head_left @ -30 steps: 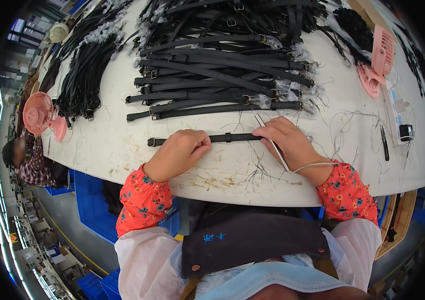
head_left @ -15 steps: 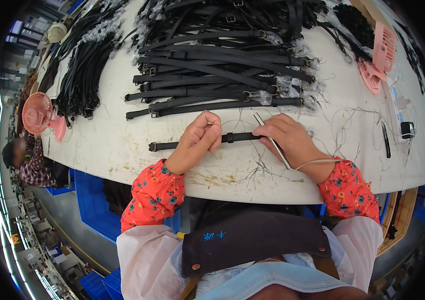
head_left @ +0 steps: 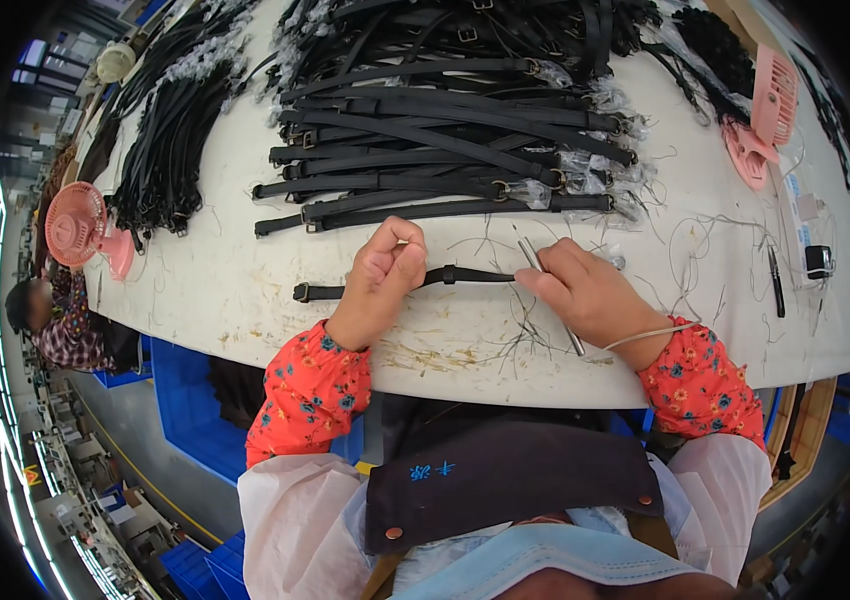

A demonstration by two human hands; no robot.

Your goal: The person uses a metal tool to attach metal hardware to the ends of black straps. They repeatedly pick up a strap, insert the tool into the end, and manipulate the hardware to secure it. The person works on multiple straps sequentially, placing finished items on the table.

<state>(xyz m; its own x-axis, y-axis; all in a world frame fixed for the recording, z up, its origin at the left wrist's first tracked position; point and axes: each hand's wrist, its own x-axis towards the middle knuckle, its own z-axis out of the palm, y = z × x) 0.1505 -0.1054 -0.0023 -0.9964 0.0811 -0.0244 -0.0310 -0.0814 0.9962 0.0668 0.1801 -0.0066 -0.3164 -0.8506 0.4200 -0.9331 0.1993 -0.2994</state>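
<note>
One narrow black belt (head_left: 475,275) lies near the front edge of the table (head_left: 215,300), roughly parallel to it, and passes between the two hands. The left hand (head_left: 383,285) is over its middle-left part, with the fingers curled inward and the thumb close against them; I cannot tell if they grip something thin. The buckle end (head_left: 302,292) shows to the left of this hand, and the keeper loop (head_left: 450,274) just to its right. The right hand (head_left: 587,290) pinches the belt's other end, and it also holds a pen-shaped metal tool (head_left: 527,250), tilted, with a thin cord (head_left: 645,334) running past the wrist. Many similar belts (head_left: 415,140) are piled beyond, toward the far edge of the table.
</note>
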